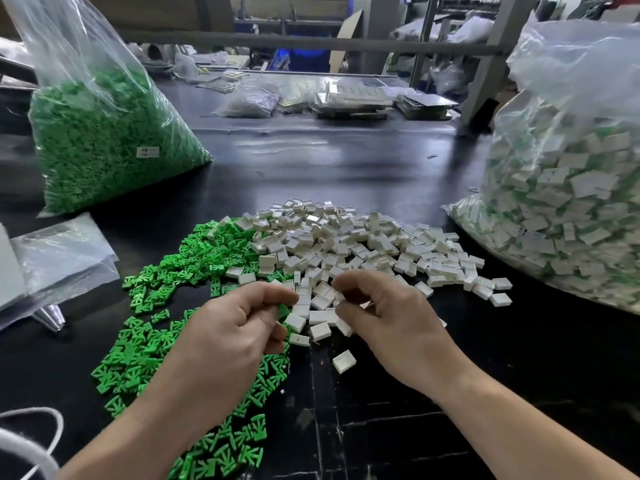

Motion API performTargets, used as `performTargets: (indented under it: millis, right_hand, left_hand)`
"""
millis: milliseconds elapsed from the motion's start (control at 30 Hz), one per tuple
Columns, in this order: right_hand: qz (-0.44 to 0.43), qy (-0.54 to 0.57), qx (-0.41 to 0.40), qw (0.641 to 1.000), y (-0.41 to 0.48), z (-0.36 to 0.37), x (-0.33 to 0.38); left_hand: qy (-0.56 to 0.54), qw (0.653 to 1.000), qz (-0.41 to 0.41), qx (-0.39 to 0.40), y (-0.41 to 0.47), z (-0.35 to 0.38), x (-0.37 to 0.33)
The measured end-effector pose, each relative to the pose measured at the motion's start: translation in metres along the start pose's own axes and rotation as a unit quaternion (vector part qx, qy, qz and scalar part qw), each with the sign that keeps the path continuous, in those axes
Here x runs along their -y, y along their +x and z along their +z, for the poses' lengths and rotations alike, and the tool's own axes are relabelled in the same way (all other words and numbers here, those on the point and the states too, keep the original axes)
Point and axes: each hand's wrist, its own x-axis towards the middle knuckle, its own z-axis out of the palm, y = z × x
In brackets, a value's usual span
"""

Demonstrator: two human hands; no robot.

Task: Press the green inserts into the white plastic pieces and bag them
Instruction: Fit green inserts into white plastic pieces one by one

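Hovering over the near middle of the black tabletop (381,161), the left hand (239,327) appears to pinch a green insert (284,310). The right hand (384,320), almost touching it, curls round a white piece (365,304). Loose green inserts (180,271) lie to the left and white pieces (346,244) just beyond the fingertips. The bag of finished parts (571,209) stands at the right edge, nearer the right hand.

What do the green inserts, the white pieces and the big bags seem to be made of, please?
Green inserts: moulded plastic, matte, by their uniform colour and shape. White pieces: likely hard plastic, slightly glossy, crisp edges. Bags: thin clear plastic film, see-through and crinkled.
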Motion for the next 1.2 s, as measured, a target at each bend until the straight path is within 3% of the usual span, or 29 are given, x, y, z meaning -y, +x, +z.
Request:
performTargets:
  millis: [167,267,467,633,900,1200]
  right_hand:
    - [-0.008,0.078,-0.021,0.997,-0.001,0.0,-0.002]
    - [-0.002,0.194,0.026,0.981,-0.004,0.001,0.002]
    - [0.007,0.349,0.084,0.933,-0.006,0.008,0.008]
    - [0.006,0.376,0.099,0.921,-0.007,0.006,0.016]
    - [0.031,0.342,0.101,0.934,-0.008,0.007,0.021]
    - [0.112,0.426,0.125,0.889,-0.006,0.01,0.026]
  left_hand:
    - [-0.118,0.992,-0.035,0.017,0.005,0.001,0.005]
    - [-0.182,0.982,-0.026,0.04,0.005,0.004,0.006]
    - [-0.199,0.979,0.031,0.029,0.001,0.01,0.007]
    - [-0.188,0.979,0.077,0.019,-0.005,0.011,0.001]
    - [-0.181,0.979,0.09,0.021,-0.004,0.008,0.004]
    - [-0.185,0.98,0.077,0.017,-0.004,0.005,0.004]
